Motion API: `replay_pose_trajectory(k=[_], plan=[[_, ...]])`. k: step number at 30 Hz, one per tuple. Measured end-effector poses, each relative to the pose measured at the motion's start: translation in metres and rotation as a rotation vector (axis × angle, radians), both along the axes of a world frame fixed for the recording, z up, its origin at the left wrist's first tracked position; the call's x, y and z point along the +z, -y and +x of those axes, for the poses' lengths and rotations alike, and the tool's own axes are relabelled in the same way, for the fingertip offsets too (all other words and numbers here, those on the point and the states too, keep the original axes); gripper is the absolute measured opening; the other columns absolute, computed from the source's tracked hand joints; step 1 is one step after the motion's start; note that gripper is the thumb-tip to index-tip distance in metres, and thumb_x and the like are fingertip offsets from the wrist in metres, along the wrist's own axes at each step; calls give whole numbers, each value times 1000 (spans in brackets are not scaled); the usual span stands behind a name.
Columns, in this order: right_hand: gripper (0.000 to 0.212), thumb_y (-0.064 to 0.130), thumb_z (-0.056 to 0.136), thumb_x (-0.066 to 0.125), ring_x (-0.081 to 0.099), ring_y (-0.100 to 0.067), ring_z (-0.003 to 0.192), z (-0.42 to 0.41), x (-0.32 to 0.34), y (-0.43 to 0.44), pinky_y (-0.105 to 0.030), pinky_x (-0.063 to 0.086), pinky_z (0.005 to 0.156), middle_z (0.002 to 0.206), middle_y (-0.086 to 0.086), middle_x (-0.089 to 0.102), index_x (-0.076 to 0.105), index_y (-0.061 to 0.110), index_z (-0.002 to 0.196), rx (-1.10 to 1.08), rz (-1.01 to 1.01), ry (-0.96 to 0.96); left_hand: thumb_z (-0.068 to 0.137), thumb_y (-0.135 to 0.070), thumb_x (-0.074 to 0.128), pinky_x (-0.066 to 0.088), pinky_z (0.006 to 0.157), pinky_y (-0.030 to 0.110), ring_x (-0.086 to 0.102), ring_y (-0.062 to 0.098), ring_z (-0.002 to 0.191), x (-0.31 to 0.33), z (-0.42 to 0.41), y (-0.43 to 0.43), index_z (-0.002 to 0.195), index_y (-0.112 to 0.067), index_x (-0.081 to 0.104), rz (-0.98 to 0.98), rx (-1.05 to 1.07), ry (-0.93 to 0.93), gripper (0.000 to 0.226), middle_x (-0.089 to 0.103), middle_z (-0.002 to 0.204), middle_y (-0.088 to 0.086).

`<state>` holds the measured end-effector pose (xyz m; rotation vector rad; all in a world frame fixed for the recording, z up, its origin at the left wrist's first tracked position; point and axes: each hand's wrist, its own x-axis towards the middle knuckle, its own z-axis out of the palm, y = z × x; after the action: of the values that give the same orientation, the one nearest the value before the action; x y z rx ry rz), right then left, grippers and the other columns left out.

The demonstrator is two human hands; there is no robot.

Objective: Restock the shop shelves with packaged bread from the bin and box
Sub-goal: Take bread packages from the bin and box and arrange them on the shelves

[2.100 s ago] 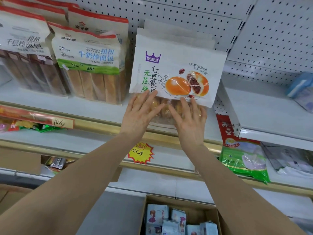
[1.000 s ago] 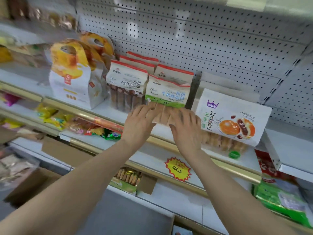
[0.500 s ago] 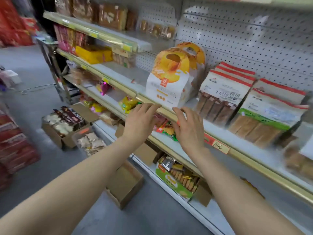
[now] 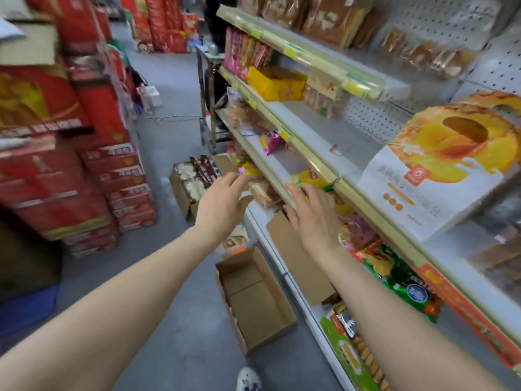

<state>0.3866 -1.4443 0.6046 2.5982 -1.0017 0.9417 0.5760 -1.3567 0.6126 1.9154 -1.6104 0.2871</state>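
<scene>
Left hand (image 4: pixel 222 201) and right hand (image 4: pixel 313 218) both empty, fingers loosely spread, held before the lower shelf edge (image 4: pixel 263 162). Two seconds ago they were squaring a bun pack on the shelf; that pack is now out of frame and my view has swung left down the aisle. Judgement: placement done, next packaged bread (image 4: pixel 194 187) waits in the open box (image 4: pixel 180 197) on the floor beyond the left hand.

Reaching forward with left arm (image 4: pixel 127 292) and right arm (image 4: pixel 380 306), both bare, palms down. Holding nothing in the left hand (image 4: pixel 222 204), fingers straight and spread, just left of the gold shelf rail (image 4: pixel 263 163). Holding nothing in the right hand (image 4: pixel 313 218), fingertips at that rail.
</scene>
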Motion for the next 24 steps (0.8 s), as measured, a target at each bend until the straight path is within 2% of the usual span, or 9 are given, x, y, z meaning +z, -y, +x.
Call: replay_pose_trajectory(k=[7,10,13,17,21,24], plan=[[44,19,82,73,60,-31,91,116,-5,71,-39,45,73,108,-9,61,61,15,124,182,43,-50,85,-18,67,51,72,38,59,27,100,-9,99,32,123,-22,60,61,206,-15,39,63,110,1],[47,20,83,69,58,-30,98,165,-8,88,-40,44,78,113,-8,60,58,16,128,245,95,-75,87,-23,66,53,73,39,59,26,101,-13,139,40,125,-24,60,92,274,-57,38,63,112,0],[47,18,84,70,57,-28,105,208,-13,106,-40,44,84,117,-7,59,57,16,129,288,105,-84,88,-24,66,54,77,42,59,28,102,-17,180,52,124,-23,60,107,294,-88,37,63,112,1],[47,17,83,72,58,-27,103,276,-26,134,-37,44,84,116,-7,60,58,15,128,276,111,-87,89,-26,65,53,77,40,59,26,103,-27,248,79,122,-23,59,113,307,-102,34,63,111,0],[45,16,83,73,58,-28,103,340,-37,160,-42,45,88,115,-7,60,58,14,126,238,138,-72,91,-26,64,48,75,35,58,26,104,-32,317,111,122,-21,60,129,264,-96,32,63,112,1],[42,18,86,68,57,-27,102,394,-44,179,-44,45,90,115,-7,58,57,15,127,198,176,-87,91,-27,64,50,78,39,58,27,104,-33,374,135,125,-21,58,156,226,-107,35,63,113,2]])
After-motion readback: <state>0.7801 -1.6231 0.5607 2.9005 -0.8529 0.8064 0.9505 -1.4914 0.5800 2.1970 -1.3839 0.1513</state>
